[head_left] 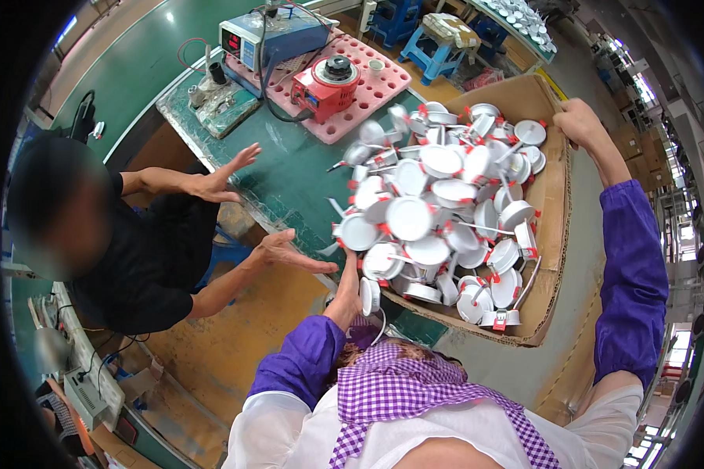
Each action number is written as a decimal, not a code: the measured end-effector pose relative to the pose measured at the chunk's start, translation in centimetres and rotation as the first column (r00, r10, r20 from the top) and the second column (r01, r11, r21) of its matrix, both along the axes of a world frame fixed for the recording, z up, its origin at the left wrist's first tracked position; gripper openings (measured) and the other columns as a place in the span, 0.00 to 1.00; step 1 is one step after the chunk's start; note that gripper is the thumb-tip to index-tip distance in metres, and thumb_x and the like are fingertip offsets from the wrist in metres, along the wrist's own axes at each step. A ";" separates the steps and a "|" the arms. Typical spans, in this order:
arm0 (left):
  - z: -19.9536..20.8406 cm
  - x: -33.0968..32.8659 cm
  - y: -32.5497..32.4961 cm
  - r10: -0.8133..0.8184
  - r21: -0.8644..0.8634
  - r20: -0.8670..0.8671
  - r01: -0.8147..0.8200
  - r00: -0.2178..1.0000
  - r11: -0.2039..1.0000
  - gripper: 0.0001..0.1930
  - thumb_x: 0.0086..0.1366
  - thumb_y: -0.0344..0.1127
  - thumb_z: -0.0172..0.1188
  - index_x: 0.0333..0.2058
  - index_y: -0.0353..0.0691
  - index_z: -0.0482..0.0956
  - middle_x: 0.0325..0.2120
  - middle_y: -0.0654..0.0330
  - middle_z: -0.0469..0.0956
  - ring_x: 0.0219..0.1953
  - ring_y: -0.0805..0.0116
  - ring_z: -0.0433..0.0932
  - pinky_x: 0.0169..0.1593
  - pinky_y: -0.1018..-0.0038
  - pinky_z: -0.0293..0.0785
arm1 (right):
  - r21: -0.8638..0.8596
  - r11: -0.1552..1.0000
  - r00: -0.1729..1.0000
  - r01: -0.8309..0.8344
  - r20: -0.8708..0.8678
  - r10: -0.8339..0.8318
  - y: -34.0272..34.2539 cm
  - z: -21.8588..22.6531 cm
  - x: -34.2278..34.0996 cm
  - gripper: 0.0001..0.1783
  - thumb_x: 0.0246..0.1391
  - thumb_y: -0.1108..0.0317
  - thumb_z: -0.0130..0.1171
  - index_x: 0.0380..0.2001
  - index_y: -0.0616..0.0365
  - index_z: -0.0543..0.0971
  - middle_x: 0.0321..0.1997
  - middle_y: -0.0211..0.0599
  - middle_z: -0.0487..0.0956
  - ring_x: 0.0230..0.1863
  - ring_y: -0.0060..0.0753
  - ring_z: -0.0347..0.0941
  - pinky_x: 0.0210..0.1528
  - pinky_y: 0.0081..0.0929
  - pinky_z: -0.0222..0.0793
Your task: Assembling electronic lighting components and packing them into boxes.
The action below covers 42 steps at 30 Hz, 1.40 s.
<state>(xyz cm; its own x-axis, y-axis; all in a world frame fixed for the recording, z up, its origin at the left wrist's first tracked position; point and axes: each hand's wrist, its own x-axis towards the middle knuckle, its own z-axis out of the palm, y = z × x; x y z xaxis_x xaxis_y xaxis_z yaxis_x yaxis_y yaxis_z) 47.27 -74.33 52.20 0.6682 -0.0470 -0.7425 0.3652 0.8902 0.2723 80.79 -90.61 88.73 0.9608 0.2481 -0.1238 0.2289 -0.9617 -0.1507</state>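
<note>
At the left a co-worker in black [125,289] holds both hands [285,252] out, fingers spread, at the edge of the green table [289,168]. On its far end stand a blue-cased instrument [297,35] and, over on a pink holed slab [391,78], a red round-topped device [328,87]. Next comes the wearer's left hand [344,293], fingers straight and pointing away from the body, against the pile's near left side; I can't tell whether it grips anything. Round white fittings [408,218] with red clips heap up beside it, facing every way: some discs flat-on, others on edge. They fill the cardboard box [554,242] and reach over the table. The box tips leftward, its long right wall running away from the wearer. At that wall's far corner, the right hand [575,123] is clamped on the rim.
</note>
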 end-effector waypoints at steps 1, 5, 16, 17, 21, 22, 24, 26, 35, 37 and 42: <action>0.7 -0.2 0.1 0.046 -0.022 0.035 -0.046 0.998 0.999 0.37 0.60 0.76 0.41 0.49 0.50 0.76 0.40 0.69 0.79 0.32 0.71 0.72 0.30 0.73 0.67 | -0.065 0.997 0.999 -0.036 0.031 0.038 1.4 0.0 -0.4 0.13 0.38 0.71 0.51 0.26 0.70 0.78 0.17 0.48 0.76 0.15 0.39 0.74 0.19 0.37 0.68; 1.7 -0.1 -0.8 0.105 0.029 -0.055 -0.104 0.993 0.994 0.39 0.61 0.77 0.35 0.55 0.55 0.72 0.46 0.67 0.75 0.38 0.69 0.70 0.36 0.68 0.66 | -0.226 0.969 0.988 -0.097 0.093 0.120 5.5 0.3 -1.4 0.16 0.41 0.69 0.49 0.30 0.70 0.79 0.19 0.50 0.78 0.18 0.42 0.77 0.26 0.37 0.72; -1.4 4.8 -6.3 0.036 -0.081 -0.005 -0.036 0.999 0.996 0.40 0.62 0.74 0.39 0.59 0.47 0.65 0.51 0.61 0.71 0.50 0.60 0.71 0.47 0.56 0.73 | -0.439 0.861 0.864 -0.255 0.296 0.407 11.4 2.2 -2.8 0.19 0.41 0.68 0.47 0.37 0.63 0.78 0.41 0.56 0.79 0.43 0.57 0.75 0.48 0.46 0.70; -1.8 5.0 -6.8 0.039 -0.091 0.019 -0.037 0.999 0.995 0.41 0.62 0.74 0.37 0.60 0.47 0.65 0.51 0.60 0.71 0.49 0.60 0.73 0.45 0.58 0.74 | -0.459 0.844 0.822 -0.278 0.342 0.456 12.7 2.2 -4.5 0.19 0.42 0.68 0.47 0.36 0.63 0.78 0.40 0.56 0.79 0.43 0.57 0.75 0.48 0.46 0.70; -3.8 7.2 -9.5 -0.003 -0.203 0.093 0.022 0.996 0.979 0.43 0.61 0.77 0.29 0.58 0.48 0.67 0.45 0.58 0.75 0.36 0.62 0.75 0.31 0.63 0.75 | -0.528 0.797 0.727 -0.293 0.419 0.544 14.5 1.1 -6.9 0.15 0.43 0.69 0.48 0.34 0.61 0.78 0.36 0.54 0.80 0.41 0.55 0.77 0.46 0.47 0.72; -3.4 7.5 -10.0 -0.015 -0.153 0.081 0.028 0.997 0.988 0.42 0.62 0.76 0.30 0.57 0.49 0.67 0.44 0.59 0.75 0.36 0.63 0.75 0.31 0.62 0.74 | -0.528 0.797 0.720 -0.292 0.428 0.547 14.6 0.7 -6.9 0.14 0.44 0.69 0.48 0.34 0.61 0.78 0.35 0.53 0.80 0.41 0.55 0.77 0.45 0.47 0.72; -3.8 8.0 -10.9 0.002 -0.112 0.028 0.001 1.000 0.994 0.40 0.63 0.75 0.31 0.57 0.49 0.67 0.45 0.60 0.75 0.38 0.62 0.75 0.33 0.62 0.74 | -0.546 0.798 0.726 -0.254 0.437 0.530 14.4 0.1 -7.1 0.14 0.45 0.69 0.49 0.36 0.60 0.77 0.35 0.52 0.80 0.40 0.53 0.78 0.44 0.47 0.73; -2.9 8.0 -10.7 -0.005 -0.128 0.046 0.011 0.999 0.992 0.39 0.63 0.74 0.32 0.57 0.49 0.67 0.45 0.61 0.75 0.38 0.63 0.75 0.34 0.63 0.74 | -0.509 0.825 0.760 -0.245 0.428 0.489 13.8 -0.5 -6.8 0.15 0.46 0.69 0.49 0.38 0.60 0.77 0.35 0.52 0.81 0.40 0.52 0.78 0.44 0.46 0.74; -6.4 8.1 -12.7 -0.118 0.112 -0.096 0.128 0.988 0.985 0.35 0.65 0.70 0.34 0.49 0.44 0.70 0.32 0.60 0.75 0.25 0.63 0.75 0.28 0.62 0.74 | -0.450 0.859 0.745 -0.244 0.481 0.463 12.7 -4.4 -2.2 0.15 0.46 0.67 0.50 0.38 0.59 0.78 0.35 0.50 0.81 0.40 0.52 0.79 0.43 0.47 0.74; -5.6 8.1 -11.3 -0.176 0.076 -0.076 0.181 0.982 0.980 0.35 0.66 0.69 0.36 0.49 0.43 0.70 0.32 0.59 0.75 0.25 0.63 0.75 0.28 0.63 0.74 | -0.453 0.861 0.766 -0.231 0.461 0.448 12.7 -5.4 -2.0 0.15 0.46 0.66 0.51 0.38 0.59 0.78 0.35 0.50 0.81 0.40 0.52 0.79 0.43 0.47 0.74; -3.8 5.8 -8.1 -0.097 -0.138 0.083 0.108 0.992 0.984 0.22 0.71 0.49 0.42 0.53 0.38 0.69 0.46 0.54 0.76 0.38 0.58 0.80 0.40 0.60 0.82 | -0.506 0.826 0.784 -0.248 0.396 0.478 13.2 -5.5 -3.4 0.16 0.45 0.65 0.53 0.37 0.61 0.79 0.36 0.51 0.81 0.41 0.54 0.78 0.44 0.47 0.74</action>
